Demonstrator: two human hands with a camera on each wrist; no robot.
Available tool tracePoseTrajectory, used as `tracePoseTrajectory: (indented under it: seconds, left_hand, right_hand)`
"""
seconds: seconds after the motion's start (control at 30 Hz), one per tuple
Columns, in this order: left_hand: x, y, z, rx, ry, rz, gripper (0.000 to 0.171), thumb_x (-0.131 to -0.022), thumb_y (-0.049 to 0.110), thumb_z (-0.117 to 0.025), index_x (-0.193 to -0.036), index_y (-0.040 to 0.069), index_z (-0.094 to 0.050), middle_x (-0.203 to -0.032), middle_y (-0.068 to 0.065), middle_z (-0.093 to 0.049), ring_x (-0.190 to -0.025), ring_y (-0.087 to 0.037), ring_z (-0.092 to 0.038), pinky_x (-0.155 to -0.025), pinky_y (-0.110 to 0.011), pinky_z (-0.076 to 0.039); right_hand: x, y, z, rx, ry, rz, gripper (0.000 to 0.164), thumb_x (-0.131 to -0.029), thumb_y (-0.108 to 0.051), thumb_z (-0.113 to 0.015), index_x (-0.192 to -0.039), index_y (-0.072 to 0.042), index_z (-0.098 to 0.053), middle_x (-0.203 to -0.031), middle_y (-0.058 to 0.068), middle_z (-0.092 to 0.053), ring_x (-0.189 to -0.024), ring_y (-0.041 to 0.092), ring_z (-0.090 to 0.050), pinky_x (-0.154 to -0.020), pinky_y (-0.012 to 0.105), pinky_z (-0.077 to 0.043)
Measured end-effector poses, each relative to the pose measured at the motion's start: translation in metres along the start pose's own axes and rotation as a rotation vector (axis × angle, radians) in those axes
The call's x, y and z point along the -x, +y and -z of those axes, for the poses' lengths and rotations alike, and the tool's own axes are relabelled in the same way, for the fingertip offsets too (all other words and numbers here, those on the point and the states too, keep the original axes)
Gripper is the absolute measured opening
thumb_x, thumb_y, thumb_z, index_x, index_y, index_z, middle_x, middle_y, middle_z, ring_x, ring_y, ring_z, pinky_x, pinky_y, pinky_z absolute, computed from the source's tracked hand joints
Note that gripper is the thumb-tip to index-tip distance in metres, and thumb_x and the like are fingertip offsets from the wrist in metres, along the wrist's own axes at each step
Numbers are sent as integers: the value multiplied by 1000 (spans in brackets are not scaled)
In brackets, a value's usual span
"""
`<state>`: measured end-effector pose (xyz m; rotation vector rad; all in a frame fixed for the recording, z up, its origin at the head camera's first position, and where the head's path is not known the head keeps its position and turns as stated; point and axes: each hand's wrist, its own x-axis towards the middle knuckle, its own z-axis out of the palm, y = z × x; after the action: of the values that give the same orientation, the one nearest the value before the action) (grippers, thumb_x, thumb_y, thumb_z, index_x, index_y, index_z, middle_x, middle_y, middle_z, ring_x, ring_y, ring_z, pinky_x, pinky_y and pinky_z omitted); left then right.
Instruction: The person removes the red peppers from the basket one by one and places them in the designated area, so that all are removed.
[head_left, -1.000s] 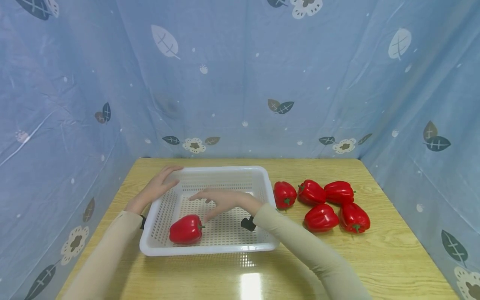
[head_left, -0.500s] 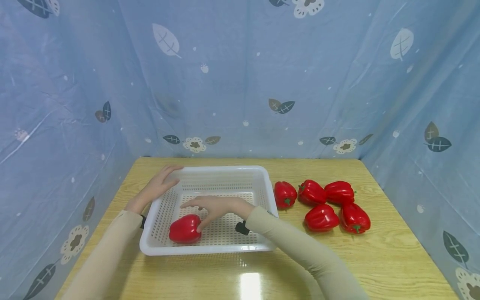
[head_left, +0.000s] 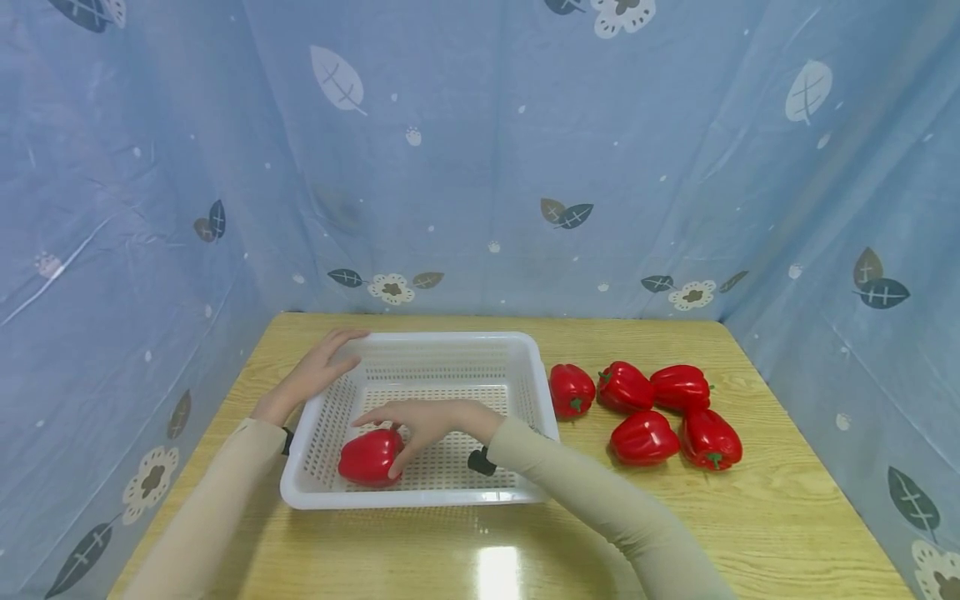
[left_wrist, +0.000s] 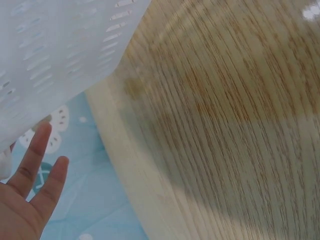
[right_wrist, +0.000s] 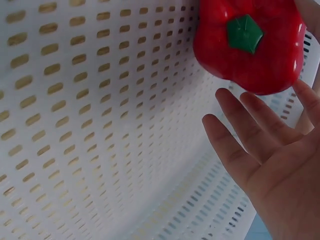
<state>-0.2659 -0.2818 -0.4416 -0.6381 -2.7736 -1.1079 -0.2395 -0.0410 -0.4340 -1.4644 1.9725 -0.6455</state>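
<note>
A white perforated plastic basket point(head_left: 420, 498) stands on the wooden table, with one red bell pepper point(head_left: 366, 457) lying in its near left part. My left hand point(head_left: 315, 375) holds the basket's left rim near the far corner, thumb inside the wall and fingers outside. In the left wrist view, two of its fingers point(left_wrist: 37, 155) show straight below the basket wall. Over the pepper's right end, my right hand point(head_left: 427, 423) has its thumb on the near side and fingers reaching behind. In the right wrist view, several fingers point(right_wrist: 245, 130) are nearly straight and spread, some apart from the pepper.
Right of the basket several more red bell peppers lie grouped on the table point(head_left: 765, 500); one pepper point(head_left: 572, 390) is close against the basket's right wall. A blue patterned curtain point(head_left: 450, 167) encloses the table at the back and sides.
My right hand has moved left and down over the pepper, its thumb coming onto the near right side. The left hand stays on the basket rim; the pepper has not visibly moved.
</note>
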Motion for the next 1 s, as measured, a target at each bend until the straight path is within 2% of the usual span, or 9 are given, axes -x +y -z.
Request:
tracePoseTrajectory:
  seconds: [0.13, 0.27, 0.57, 0.83, 1.0]
  left_hand:
    - [0, 0, 0, 0, 7, -7, 48, -95, 28, -51, -139, 10, -41, -141, -14, -37, -127, -37, -36, -96, -62, -36]
    - [0, 0, 0, 2, 11, -7, 47, -95, 28, -51, -138, 11, -41, -141, -15, -37, -128, -37, -36, -99, -63, -32]
    - [0, 0, 0, 2, 7, -1, 46, -95, 26, -51, -138, 14, -41, -142, -16, -36, -131, -37, -32, -101, -64, -28]
    - [1, -4, -2, 17, 8, 0, 47, -95, 29, -52, -139, 18, -41, -143, -12, -36, -130, -38, -33, -99, -64, -31]
    - [1, -4, -1, 24, 8, 2, 47, -94, 29, -52, -139, 20, -40, -143, -13, -36, -128, -37, -36, -96, -63, -35]
  right_hand:
    - [-3, -4, -3, -17, -7, -8, 85, -73, -23, -79, -143, -16, -32, -141, 1, -40, -124, 6, -40, -88, 14, -44]
    - [-5, -7, -6, 6, -13, -9, 80, -75, -23, -78, -141, -15, -35, -138, -3, -43, -123, 4, -40, -90, 13, -43]
    - [-5, -12, -6, 82, -2, -30, 68, -76, -26, -77, -135, -18, -45, -128, -9, -51, -113, -1, -46, -84, 11, -44]
    - [-1, -12, -1, 107, 25, 7, 67, -76, -29, -76, -135, -17, -45, -128, -8, -53, -114, -1, -46, -91, 13, -41]
    - [5, -14, 5, 95, 51, 20, 68, -76, -30, -76, -135, -19, -44, -129, -8, -51, -115, 0, -46, -89, 12, -43]
